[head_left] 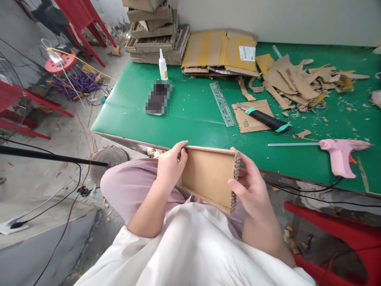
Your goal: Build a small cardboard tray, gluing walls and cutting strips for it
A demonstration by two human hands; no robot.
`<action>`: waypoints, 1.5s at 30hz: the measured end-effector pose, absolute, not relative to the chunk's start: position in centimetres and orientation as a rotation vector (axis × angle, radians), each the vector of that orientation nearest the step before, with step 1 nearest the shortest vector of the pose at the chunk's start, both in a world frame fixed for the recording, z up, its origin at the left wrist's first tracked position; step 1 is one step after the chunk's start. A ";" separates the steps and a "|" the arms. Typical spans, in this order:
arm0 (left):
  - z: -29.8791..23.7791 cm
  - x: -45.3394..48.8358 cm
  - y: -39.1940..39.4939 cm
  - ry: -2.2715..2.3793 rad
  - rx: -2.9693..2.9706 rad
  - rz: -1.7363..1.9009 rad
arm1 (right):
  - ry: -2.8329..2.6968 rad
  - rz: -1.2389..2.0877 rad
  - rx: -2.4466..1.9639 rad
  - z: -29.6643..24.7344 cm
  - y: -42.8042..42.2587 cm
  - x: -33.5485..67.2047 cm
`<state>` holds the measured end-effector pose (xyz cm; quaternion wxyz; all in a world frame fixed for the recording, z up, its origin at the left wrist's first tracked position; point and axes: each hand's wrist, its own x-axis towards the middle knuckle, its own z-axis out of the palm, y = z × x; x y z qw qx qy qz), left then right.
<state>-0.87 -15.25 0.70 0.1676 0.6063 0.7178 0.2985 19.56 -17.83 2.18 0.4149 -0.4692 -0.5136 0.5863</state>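
A shallow cardboard tray (205,171) with raised edges is held above my lap, its inside facing up toward me. My left hand (172,165) grips its left end, thumb along the far rim. Around the right end, where the corrugated edge shows, my right hand (251,184) is closed with the thumb on the near side and fingers behind. Just beyond the tray, on the green table, lie a clear plastic ruler (222,104) and a utility knife (264,118), the knife resting on a cardboard piece (253,126).
A pink glue gun (339,155) with a glue stick lies at the right of the green table (127,107). Cardboard scraps (297,81), a folded yellow-taped carton (208,49), a white bottle (162,67) and a blurred phone (157,98) stand farther back. Stacked cardboard trays (160,41) rise at the back left.
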 end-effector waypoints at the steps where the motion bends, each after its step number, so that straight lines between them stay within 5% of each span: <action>1: 0.6 -0.9 -15.3 2.032 1.732 0.845 | -1.303 1.473 -1.177 2.1 -17.8 19.6; 45: 0.5 -2.1 -15.1 1.844 1.857 0.698 | -1.466 1.348 -1.275 3.3 -18.2 18.7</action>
